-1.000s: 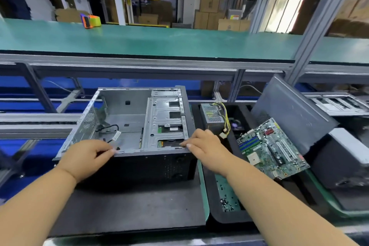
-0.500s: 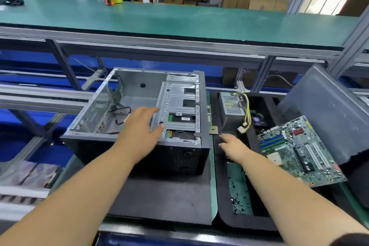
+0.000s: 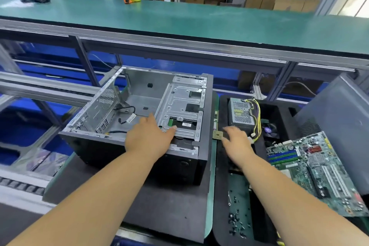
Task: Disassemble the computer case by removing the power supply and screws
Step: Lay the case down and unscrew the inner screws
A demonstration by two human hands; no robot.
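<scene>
Computer case (image 3: 111, 124): open side up, on a dark mat (image 3: 159, 205) on the desk; loose black cables inside.
Left hand (image 3: 148, 139): fingers spread flat over the case's near rim and the metal drive cage (image 3: 181, 112).
Small square chip (image 3: 218, 135): at the case's right edge, touching the right hand's fingertips.
Right hand (image 3: 236, 142): blurred; grip cannot be told.
Power supply (image 3: 240, 114): out of the case, standing in the black tray (image 3: 221, 205).
Screws (image 3: 236, 219): scattered in the tray's near compartment.
Motherboard (image 3: 313, 170): tilted, far right.
</scene>
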